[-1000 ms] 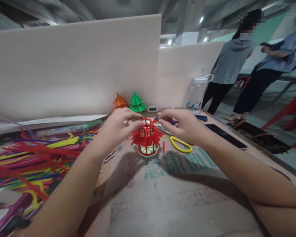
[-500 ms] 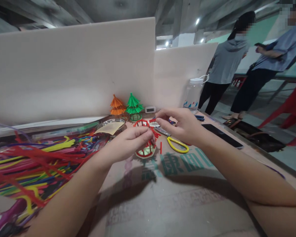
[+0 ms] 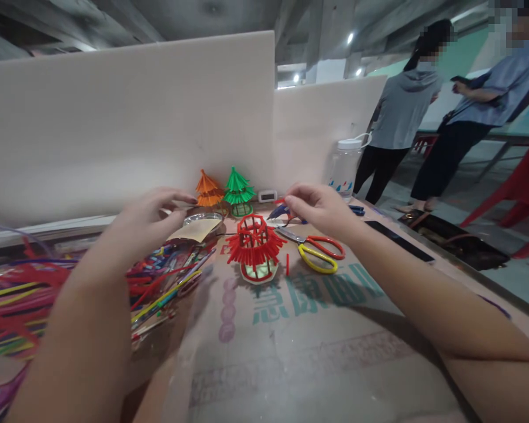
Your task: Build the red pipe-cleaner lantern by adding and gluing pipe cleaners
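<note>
A red pavilion model made of pipe cleaners stands upright on a pale base in front of me, a skirt of short red strips around its middle. My right hand is closed in a pinch on a short red pipe cleaner piece, behind and to the right of the model. Off to the left, my left hand hovers near a clear dish with a cream paper on it; its thumb and fingers are apart with nothing visible between them. A loose red strip lies beside the model.
Scissors with yellow and red handles lie right of the model, near a phone and a water bottle. Green and orange models stand behind. Many coloured pipe cleaners fill the left side. Two people stand beyond.
My left hand has moved away from the red model, leftward and up, and its fingers have parted. The model is now uncovered. My right hand has stayed nearly in place.
</note>
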Available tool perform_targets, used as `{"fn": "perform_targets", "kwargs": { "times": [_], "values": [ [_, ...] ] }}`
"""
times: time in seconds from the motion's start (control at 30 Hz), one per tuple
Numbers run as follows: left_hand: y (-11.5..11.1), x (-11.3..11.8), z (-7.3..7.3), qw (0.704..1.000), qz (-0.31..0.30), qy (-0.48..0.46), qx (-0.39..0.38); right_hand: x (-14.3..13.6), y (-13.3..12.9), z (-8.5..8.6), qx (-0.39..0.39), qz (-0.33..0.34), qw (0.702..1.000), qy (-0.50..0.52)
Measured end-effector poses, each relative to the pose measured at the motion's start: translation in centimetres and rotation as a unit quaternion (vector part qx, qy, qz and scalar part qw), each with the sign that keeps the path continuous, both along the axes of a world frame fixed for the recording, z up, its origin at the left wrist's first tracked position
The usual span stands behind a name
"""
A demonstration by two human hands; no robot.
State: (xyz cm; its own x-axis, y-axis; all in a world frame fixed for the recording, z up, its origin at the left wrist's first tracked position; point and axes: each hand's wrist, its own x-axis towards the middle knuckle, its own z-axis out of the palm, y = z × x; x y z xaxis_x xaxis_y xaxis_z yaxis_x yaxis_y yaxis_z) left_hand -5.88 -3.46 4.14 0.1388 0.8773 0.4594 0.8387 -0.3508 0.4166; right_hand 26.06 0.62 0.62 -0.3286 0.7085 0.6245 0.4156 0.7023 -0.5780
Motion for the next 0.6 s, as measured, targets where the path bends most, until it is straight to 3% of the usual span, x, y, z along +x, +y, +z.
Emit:
{"fn": "perform_targets", "kwargs": {
  "times": [0.07, 0.17, 0.33, 0.6],
  "values": [
    [0.7, 1.3, -0.7, 1.000, -0.005, -0.029, 0.000, -0.8, -0.5, -0.6, 0.025, 0.014, 0.998, -0.064],
    [0.9, 3.5, -1.7, 0.997, -0.071, -0.028, 0.022, -1.6, -1.2, -1.1, 0.042, 0.037, 0.990, -0.128],
    [1.0, 6.2, -3.1, 0.982, -0.170, -0.022, 0.078, -2.6, -1.2, -0.9, 0.046, 0.056, 0.987, -0.142],
    [1.7, 6.8, -4.4, 0.979, -0.180, -0.029, 0.091, -3.2, -0.2, -1.1, 0.050, 0.077, 0.990, -0.104]
  ]
}}
